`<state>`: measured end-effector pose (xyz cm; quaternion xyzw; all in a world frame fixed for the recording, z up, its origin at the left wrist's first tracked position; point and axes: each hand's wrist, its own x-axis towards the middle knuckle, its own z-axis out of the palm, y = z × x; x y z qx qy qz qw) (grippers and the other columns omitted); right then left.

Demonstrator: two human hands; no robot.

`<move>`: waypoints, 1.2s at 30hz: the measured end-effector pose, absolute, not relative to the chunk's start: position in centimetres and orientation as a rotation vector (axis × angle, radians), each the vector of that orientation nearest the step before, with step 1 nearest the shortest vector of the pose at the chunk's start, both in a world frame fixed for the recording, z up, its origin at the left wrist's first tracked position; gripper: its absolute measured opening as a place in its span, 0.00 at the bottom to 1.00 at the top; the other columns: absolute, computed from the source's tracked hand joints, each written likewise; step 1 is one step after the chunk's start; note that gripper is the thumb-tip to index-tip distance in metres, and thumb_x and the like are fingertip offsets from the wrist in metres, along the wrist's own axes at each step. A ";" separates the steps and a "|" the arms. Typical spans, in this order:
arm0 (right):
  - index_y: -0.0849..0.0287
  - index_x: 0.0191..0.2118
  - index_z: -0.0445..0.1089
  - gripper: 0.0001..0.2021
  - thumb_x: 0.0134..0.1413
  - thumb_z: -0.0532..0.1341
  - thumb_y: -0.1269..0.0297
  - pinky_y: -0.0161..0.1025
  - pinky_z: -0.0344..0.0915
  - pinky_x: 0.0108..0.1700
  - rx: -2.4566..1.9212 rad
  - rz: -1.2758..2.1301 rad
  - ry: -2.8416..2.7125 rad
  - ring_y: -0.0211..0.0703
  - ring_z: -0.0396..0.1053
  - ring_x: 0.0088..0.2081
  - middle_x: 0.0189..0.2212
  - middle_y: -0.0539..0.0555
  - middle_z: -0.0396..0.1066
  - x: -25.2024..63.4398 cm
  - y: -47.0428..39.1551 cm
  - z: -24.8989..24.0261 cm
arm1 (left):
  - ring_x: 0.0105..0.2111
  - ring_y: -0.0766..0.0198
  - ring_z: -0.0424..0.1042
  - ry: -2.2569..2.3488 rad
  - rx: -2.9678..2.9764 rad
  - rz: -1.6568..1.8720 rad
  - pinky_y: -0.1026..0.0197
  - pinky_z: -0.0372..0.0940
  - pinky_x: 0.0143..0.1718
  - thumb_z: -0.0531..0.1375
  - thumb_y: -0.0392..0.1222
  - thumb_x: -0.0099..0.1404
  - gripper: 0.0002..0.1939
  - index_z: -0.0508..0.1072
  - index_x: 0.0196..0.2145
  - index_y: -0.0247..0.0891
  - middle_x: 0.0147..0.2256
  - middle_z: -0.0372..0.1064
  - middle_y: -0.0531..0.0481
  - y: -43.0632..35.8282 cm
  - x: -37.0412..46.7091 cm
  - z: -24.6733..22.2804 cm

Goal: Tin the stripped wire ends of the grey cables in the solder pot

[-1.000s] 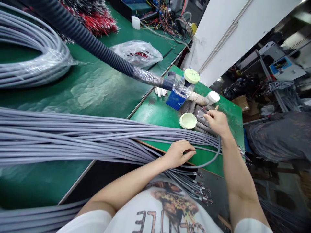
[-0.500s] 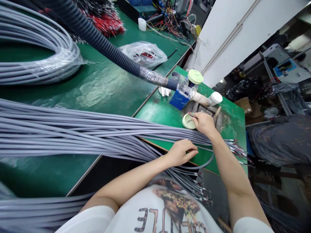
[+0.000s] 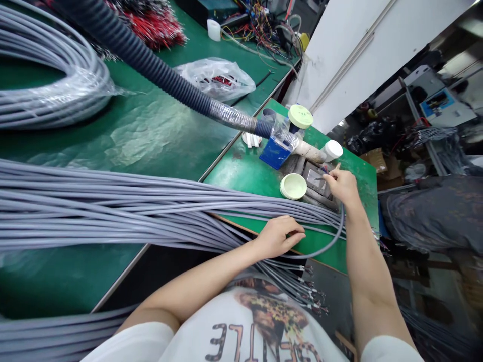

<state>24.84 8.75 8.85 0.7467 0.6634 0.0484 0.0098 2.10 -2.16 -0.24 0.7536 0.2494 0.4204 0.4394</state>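
My right hand (image 3: 343,187) pinches the end of a grey cable (image 3: 335,235), whose thin wire tips point left over a small square metal pot (image 3: 316,179) with a shiny silver surface. From that hand the cable bends down in a loop toward the bench edge. A pale yellow-green round tub (image 3: 293,186) sits just left of the pot. My left hand (image 3: 279,236) rests at the near side of a long bundle of grey cables (image 3: 158,193), its fingers loosely curved with a gap to the thumb. I see nothing held in it.
A ribbed dark hose (image 3: 166,75) runs to a pale nozzle beside a blue box (image 3: 275,152) behind the pot. A white round container (image 3: 332,150) and a lidded jar (image 3: 300,116) stand farther back. A plastic bag (image 3: 217,78) and coiled cable (image 3: 49,85) lie on the left bench.
My right hand has moved right with the cable, from the pale tub to the metal pot, and the wire tips have left the tub. My left hand has stayed nearly still.
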 end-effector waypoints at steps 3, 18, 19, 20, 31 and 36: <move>0.58 0.27 0.75 0.14 0.54 0.57 0.56 0.37 0.56 0.32 2.378 0.126 1.957 0.47 0.70 0.33 0.28 0.56 0.75 26.4 9.6 7.5 | 0.31 0.64 0.67 0.623 1.870 1.047 0.62 0.62 0.36 0.56 0.41 0.66 0.09 0.75 0.35 0.37 0.30 0.73 0.48 -2.2 2.1 -0.2; 0.58 0.32 0.77 0.15 0.54 0.56 0.56 0.40 0.62 0.38 2.395 0.074 1.807 0.50 0.72 0.38 0.33 0.61 0.76 27.1 10.6 5.0 | 0.31 0.64 0.67 0.619 1.865 1.042 0.62 0.62 0.36 0.56 0.41 0.66 0.09 0.75 0.35 0.37 0.30 0.74 0.49 -2.2 2.1 -0.2; 0.58 0.32 0.77 0.15 0.54 0.56 0.56 0.40 0.62 0.38 2.396 0.073 1.805 0.50 0.72 0.38 0.33 0.61 0.76 27.1 10.6 5.0 | 0.31 0.64 0.67 0.619 1.865 1.043 0.62 0.62 0.36 0.56 0.41 0.66 0.08 0.75 0.35 0.37 0.30 0.74 0.49 -2.2 2.1 -0.2; 0.58 0.32 0.77 0.15 0.54 0.56 0.56 0.40 0.62 0.38 2.396 0.071 1.804 0.50 0.72 0.38 0.33 0.61 0.76 27.1 10.6 4.9 | 0.31 0.64 0.67 0.619 1.865 1.045 0.62 0.62 0.36 0.56 0.41 0.66 0.08 0.75 0.35 0.37 0.30 0.74 0.49 -2.2 2.2 -0.2; 0.60 0.23 0.71 0.14 0.53 0.58 0.57 0.36 0.54 0.30 2.477 0.054 2.002 0.43 0.66 0.28 0.22 0.54 0.70 26.6 9.1 6.7 | 0.31 0.65 0.67 0.609 1.846 1.071 0.63 0.61 0.36 0.56 0.41 0.66 0.09 0.75 0.34 0.37 0.29 0.74 0.49 -2.2 2.1 -0.1; 0.59 0.20 0.62 0.17 0.55 0.58 0.55 0.33 0.51 0.25 2.606 -0.415 2.482 0.34 0.55 0.20 0.15 0.45 0.56 22.9 2.7 9.4 | 0.30 0.64 0.67 0.624 1.767 1.088 0.62 0.62 0.36 0.57 0.42 0.65 0.09 0.76 0.34 0.36 0.28 0.72 0.48 -2.3 2.2 0.0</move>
